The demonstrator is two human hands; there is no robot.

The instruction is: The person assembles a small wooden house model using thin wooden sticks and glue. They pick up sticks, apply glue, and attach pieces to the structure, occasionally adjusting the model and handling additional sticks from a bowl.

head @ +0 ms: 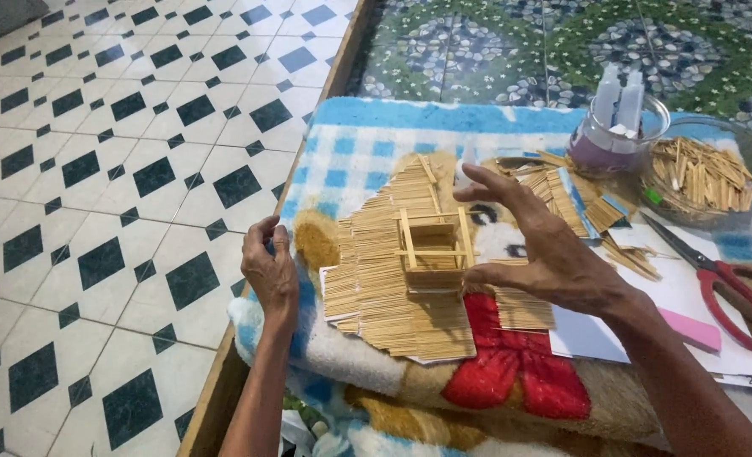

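Fleecy and thick, the folded blanket with blue checks and a red-and-tan print (511, 372) carries everything; its near left corner hangs over a wooden edge above the black-and-white diamond-tiled floor (96, 211); the left hand (270, 271) rests curled on the blanket's left edge, fingers bent together, holding nothing that shows; just to its right lies the pale model of glued wooden sticks on white card (393, 279), its long axis running from the near edge away toward the far edge, with a small upright stick frame (433, 245) standing on it; the right hand (541, 245) hovers beside that frame, fingers spread apart, thumb low and forefinger high, bracketing it from the right without clearly touching; of the two, this hand is the nearer to the frame; farther right lie red-handled scissors (731, 292) and a pink eraser block (691, 328); by the far right corner stand a clear glass bowl of loose sticks (706, 173) and a small glass jar holding white tubes (617, 127).
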